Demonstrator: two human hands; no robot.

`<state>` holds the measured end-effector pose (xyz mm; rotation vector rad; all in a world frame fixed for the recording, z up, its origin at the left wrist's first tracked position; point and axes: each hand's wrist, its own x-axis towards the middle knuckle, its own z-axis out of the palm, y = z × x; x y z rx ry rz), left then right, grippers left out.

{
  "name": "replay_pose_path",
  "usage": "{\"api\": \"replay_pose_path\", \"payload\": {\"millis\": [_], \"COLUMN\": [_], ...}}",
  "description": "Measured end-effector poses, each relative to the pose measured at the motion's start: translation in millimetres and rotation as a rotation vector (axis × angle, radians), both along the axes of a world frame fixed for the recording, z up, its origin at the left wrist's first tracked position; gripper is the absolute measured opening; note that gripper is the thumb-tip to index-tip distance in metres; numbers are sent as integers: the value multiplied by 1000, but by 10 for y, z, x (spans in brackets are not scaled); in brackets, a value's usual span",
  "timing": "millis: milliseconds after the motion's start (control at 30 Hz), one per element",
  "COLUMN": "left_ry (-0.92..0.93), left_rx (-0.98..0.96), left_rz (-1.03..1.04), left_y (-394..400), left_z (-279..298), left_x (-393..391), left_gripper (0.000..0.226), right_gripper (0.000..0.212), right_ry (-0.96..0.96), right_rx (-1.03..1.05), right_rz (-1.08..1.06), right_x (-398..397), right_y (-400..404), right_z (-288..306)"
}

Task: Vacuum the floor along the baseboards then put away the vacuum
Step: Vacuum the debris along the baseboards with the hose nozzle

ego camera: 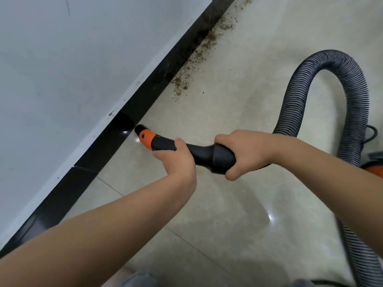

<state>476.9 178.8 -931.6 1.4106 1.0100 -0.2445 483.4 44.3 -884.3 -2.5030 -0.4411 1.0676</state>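
Note:
A black vacuum nozzle (205, 153) with an orange collar (147, 139) points at the black baseboard (116, 139), its tip just off the skirting above the glossy beige floor tiles (238, 112). My left hand (176, 158) grips the nozzle just behind the orange collar. My right hand (242, 150) grips the thick rear cuff where the ribbed grey hose (296, 96) joins. Brown crumbs (182, 83) lie scattered along the baseboard farther up, beyond the nozzle tip.
The hose arches up on the right and loops back down toward the orange vacuum body (373, 162), only partly in view at the right edge. A white wall (62, 69) rises above the baseboard. Hose also runs down the right edge.

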Motion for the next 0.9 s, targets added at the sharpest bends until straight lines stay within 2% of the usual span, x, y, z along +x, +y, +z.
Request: {"api": "replay_pose_path", "payload": {"millis": [267, 533, 900], "left_ry": [-11, 5, 3], "left_rx": [-55, -139, -105], "left_rz": [-94, -175, -174], "left_y": [-82, -301, -361], "left_z": [-8, 89, 86], "left_x": [341, 415, 632], "left_gripper": [58, 54, 51], "right_gripper": [41, 32, 32], "right_ry": [-72, -10, -19], "right_rx": [-52, -36, -8], "right_rz": [-86, -188, -236], "right_x": [72, 47, 210], "right_y": [-20, -237, -253], "right_z": [3, 216, 184]}}
